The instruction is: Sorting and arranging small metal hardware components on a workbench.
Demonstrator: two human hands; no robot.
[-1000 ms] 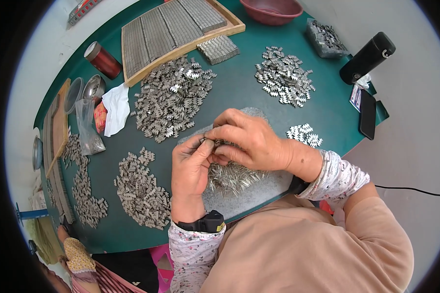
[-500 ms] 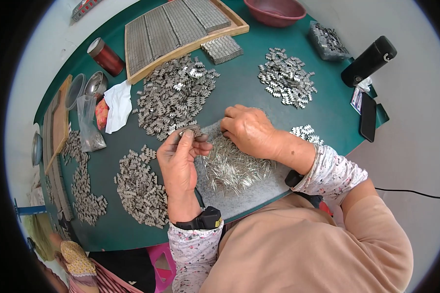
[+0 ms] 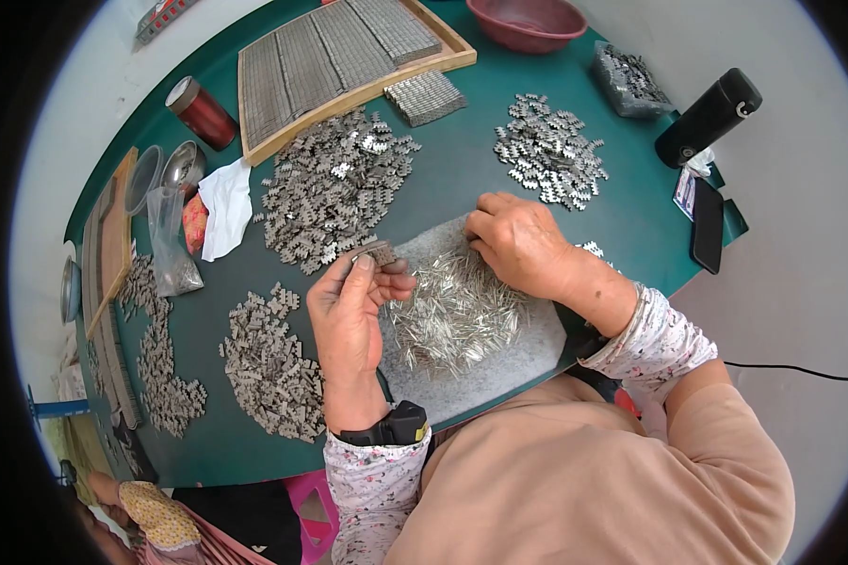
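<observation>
Pinched between the thumb and fingers of my left hand is a small zigzag-edged metal piece, partly covered by the fingertips. My right hand hovers at the far right edge of a heap of thin silvery pins, its fingers pressed together. Whatever those fingers hold, if anything, is hidden behind the hand. Beneath the pins lies a grey felt mat. Just beyond my left hand spreads a large pile of toothed metal pieces. Another such pile sits to its left.
A wooden tray of packed metal strips lies at the back, a metal block beside it. Around the green table stand a red can, maroon bowl, black bottle and phone. Another person's yellow sleeve shows lower left.
My right hand has moved to the right, away from my left hand, along the far edge of the pins. My left hand stays nearly still with the metal piece.
</observation>
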